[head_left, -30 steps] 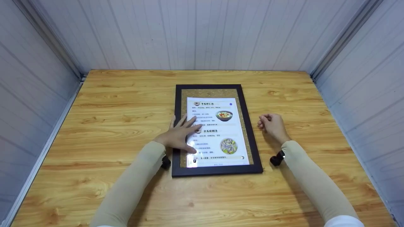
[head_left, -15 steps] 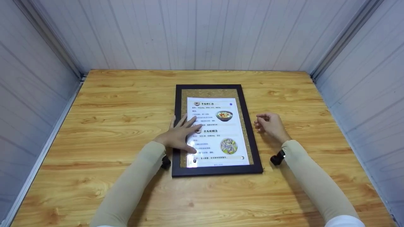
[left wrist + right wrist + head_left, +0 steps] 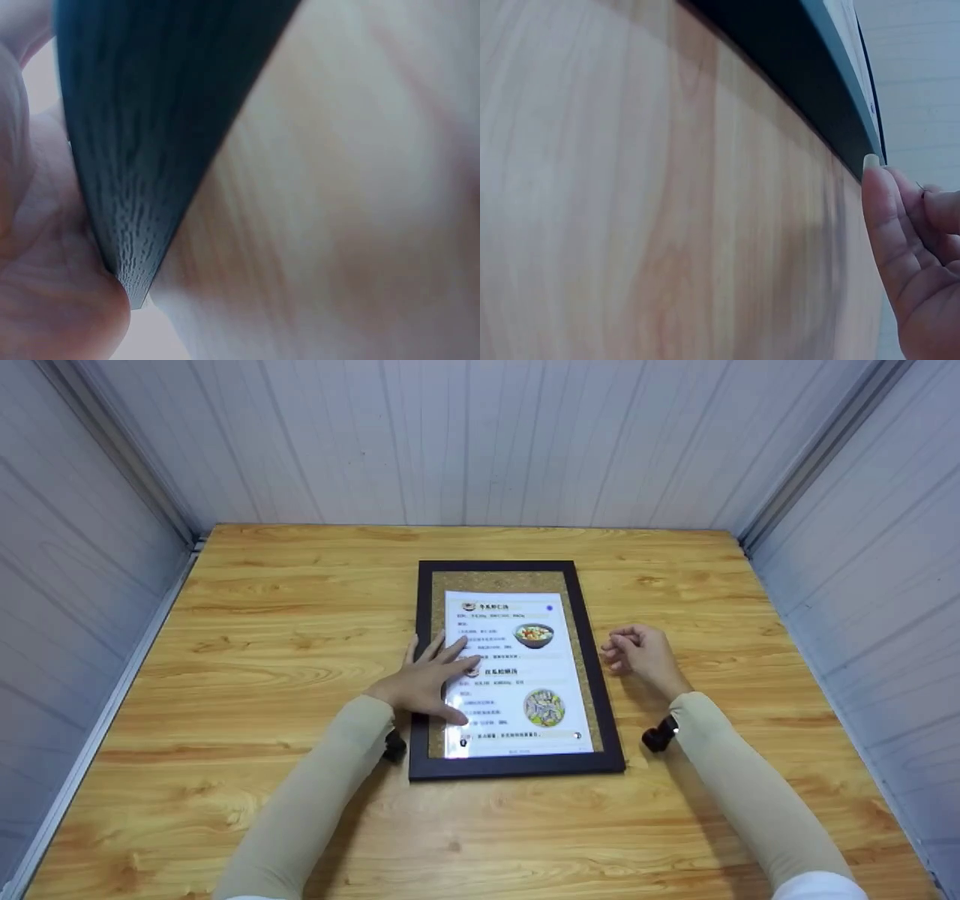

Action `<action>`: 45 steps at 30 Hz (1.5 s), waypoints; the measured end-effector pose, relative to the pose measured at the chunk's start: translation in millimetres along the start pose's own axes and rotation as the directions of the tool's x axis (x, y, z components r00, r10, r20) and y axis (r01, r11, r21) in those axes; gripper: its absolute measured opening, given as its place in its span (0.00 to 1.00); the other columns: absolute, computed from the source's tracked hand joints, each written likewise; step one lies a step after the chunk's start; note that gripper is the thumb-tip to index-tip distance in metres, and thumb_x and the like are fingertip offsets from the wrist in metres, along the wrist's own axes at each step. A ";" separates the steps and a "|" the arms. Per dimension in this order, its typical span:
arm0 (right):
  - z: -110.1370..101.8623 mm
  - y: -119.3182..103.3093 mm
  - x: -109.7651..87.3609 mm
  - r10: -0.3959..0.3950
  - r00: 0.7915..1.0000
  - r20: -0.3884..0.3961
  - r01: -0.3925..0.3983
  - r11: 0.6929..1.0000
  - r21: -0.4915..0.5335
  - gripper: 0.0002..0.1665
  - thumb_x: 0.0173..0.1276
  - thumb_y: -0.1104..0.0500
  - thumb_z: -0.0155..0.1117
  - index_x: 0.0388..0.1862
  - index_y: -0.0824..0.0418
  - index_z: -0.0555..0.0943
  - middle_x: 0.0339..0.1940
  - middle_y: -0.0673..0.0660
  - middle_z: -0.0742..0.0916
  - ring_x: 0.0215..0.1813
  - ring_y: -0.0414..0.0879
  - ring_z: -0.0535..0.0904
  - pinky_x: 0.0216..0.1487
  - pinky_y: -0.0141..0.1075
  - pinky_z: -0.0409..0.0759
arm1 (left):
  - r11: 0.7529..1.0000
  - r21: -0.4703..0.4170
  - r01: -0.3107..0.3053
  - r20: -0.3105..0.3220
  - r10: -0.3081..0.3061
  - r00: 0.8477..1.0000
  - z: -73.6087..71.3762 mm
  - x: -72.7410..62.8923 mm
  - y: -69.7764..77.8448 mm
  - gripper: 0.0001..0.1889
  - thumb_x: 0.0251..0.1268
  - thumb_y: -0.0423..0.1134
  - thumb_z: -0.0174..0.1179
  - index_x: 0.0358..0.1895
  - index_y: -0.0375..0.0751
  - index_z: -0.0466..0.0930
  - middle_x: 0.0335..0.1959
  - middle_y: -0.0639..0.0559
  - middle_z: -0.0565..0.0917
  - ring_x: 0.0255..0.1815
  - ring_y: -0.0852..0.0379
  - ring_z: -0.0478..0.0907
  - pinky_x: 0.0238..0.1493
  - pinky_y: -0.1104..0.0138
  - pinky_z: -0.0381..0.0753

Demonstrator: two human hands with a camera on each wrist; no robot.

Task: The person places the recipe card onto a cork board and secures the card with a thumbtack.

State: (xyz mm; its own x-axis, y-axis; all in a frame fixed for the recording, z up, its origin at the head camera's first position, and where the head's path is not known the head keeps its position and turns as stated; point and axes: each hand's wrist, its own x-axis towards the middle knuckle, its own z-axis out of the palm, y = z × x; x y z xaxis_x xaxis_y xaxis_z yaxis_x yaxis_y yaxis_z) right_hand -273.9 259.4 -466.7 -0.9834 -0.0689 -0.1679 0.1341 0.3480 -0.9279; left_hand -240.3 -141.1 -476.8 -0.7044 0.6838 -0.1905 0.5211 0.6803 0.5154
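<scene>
A corkboard (image 3: 496, 581) in a dark frame lies on the wooden table, with a printed recipe sheet (image 3: 499, 673) on it. The left hand (image 3: 429, 684) rests spread over the frame's left side and the sheet. In the left wrist view its palm (image 3: 52, 247) is beside the dark frame edge (image 3: 150, 112). The right hand (image 3: 643, 651) is just right of the frame, fingers curled with thumb and fingertip together. In the right wrist view a thin needle of a pushpin (image 3: 921, 187) sticks out of that pinch; its head is hidden by the fingers.
A blue pushpin (image 3: 549, 607) sits at the sheet's top right. A dark pushpin (image 3: 463, 743) is at its bottom left and another small pin (image 3: 577, 736) at bottom right. Pale panel walls (image 3: 465, 442) bound the wooden table (image 3: 262, 622) at the back and sides.
The right hand has shifted slightly left, closer to the frame's right edge, and its fingers have turned a little. The left hand, corkboard and sheet have stayed put.
</scene>
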 end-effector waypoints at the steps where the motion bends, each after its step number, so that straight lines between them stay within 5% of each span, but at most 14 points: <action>1: 0.6 -1.0 0.5 -0.009 1.000 -0.003 0.009 1.000 -0.003 0.17 0.78 0.66 0.52 0.55 0.80 0.74 0.42 0.69 0.85 0.34 0.44 0.85 0.34 0.38 0.86 | 1.000 0.003 -0.003 -0.001 0.003 1.000 -0.1 0.0 -0.3 0.58 0.49 0.71 0.67 0.81 0.53 0.48 0.81 0.47 0.36 0.78 0.40 0.21 0.67 0.38 0.15; 6: 5.7 -10.9 2.1 -0.047 0.998 -0.036 0.044 0.995 -0.088 0.18 0.77 0.62 0.56 0.53 0.77 0.77 0.39 0.65 0.83 0.30 0.45 0.82 0.33 0.39 0.86 | 1.000 0.008 -0.009 -0.010 0.009 1.000 -0.3 0.5 -0.9 0.57 0.49 0.70 0.67 0.80 0.52 0.50 0.81 0.47 0.37 0.78 0.39 0.22 0.67 0.38 0.15; 10: 12.9 -22.2 4.5 -0.104 0.993 -0.057 0.093 0.982 -0.163 0.16 0.76 0.61 0.58 0.51 0.75 0.81 0.41 0.69 0.83 0.35 0.56 0.81 0.35 0.43 0.86 | 1.000 0.009 -0.005 -0.006 0.005 1.000 0.3 0.5 -0.9 0.58 0.49 0.71 0.66 0.80 0.53 0.49 0.81 0.47 0.36 0.78 0.39 0.22 0.67 0.38 0.15; 14: 19.7 -32.8 7.0 -0.139 0.990 -0.039 0.131 0.978 -0.165 0.16 0.76 0.62 0.58 0.50 0.75 0.81 0.42 0.72 0.83 0.42 0.64 0.79 0.38 0.46 0.85 | 1.000 0.017 -0.003 -0.007 0.003 1.000 0.8 0.6 -1.2 0.58 0.49 0.72 0.66 0.80 0.53 0.49 0.81 0.47 0.36 0.78 0.39 0.22 0.67 0.38 0.15; 18: 28.2 -42.9 8.8 -0.159 0.987 -0.018 0.153 0.972 -0.178 0.16 0.76 0.60 0.58 0.50 0.75 0.82 0.39 0.70 0.83 0.36 0.59 0.81 0.38 0.47 0.85 | 1.000 0.008 -0.004 -0.008 0.004 1.000 0.7 0.6 -1.8 0.58 0.48 0.72 0.66 0.80 0.53 0.49 0.81 0.47 0.36 0.78 0.40 0.22 0.66 0.39 0.14; 24: 45.6 -54.7 13.9 -0.198 0.980 -0.003 0.193 0.962 -0.195 0.15 0.76 0.62 0.58 0.47 0.75 0.82 0.41 0.73 0.83 0.34 0.69 0.80 0.35 0.47 0.85 | 1.000 -0.001 -0.005 -0.008 0.005 1.000 0.3 0.0 -2.1 0.59 0.48 0.72 0.66 0.80 0.53 0.49 0.81 0.47 0.37 0.78 0.40 0.21 0.67 0.39 0.14; 31: 62.2 -63.9 18.7 -0.254 0.967 0.035 0.255 0.942 -0.218 0.13 0.75 0.63 0.59 0.46 0.74 0.83 0.38 0.72 0.83 0.32 0.65 0.79 0.29 0.36 0.82 | 1.000 -0.012 0.017 0.005 -0.017 1.000 -0.4 0.2 -0.4 0.59 0.48 0.72 0.66 0.81 0.54 0.48 0.81 0.48 0.36 0.78 0.41 0.22 0.67 0.39 0.16; 38: 78.9 -71.9 24.9 -0.250 0.966 0.062 0.257 0.947 -0.195 0.13 0.75 0.63 0.58 0.47 0.74 0.82 0.41 0.70 0.83 0.40 0.67 0.79 0.42 0.55 0.82 | 1.000 -0.010 0.024 0.008 -0.024 1.000 -0.6 0.3 -0.4 0.59 0.47 0.73 0.66 0.81 0.54 0.48 0.81 0.49 0.36 0.78 0.42 0.21 0.68 0.40 0.15; 45: 97.2 -80.3 32.1 -0.278 0.955 0.098 0.294 0.929 -0.224 0.13 0.75 0.63 0.59 0.47 0.74 0.83 0.40 0.67 0.85 0.39 0.66 0.81 0.39 0.51 0.83 | 0.999 0.009 0.032 0.012 -0.032 0.999 0.2 0.5 -1.0 0.59 0.47 0.74 0.65 0.81 0.56 0.47 0.82 0.50 0.35 0.78 0.42 0.21 0.68 0.41 0.14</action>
State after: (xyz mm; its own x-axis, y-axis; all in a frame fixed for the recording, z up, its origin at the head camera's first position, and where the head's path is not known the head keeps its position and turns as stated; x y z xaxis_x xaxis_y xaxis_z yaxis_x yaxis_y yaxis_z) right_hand -304.4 138.4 -429.9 -0.9649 -0.2545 0.0652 -0.1917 0.5125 -0.8370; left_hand -241.1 -141.3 -477.6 -0.7151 0.6646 -0.2167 0.5024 0.7042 0.5018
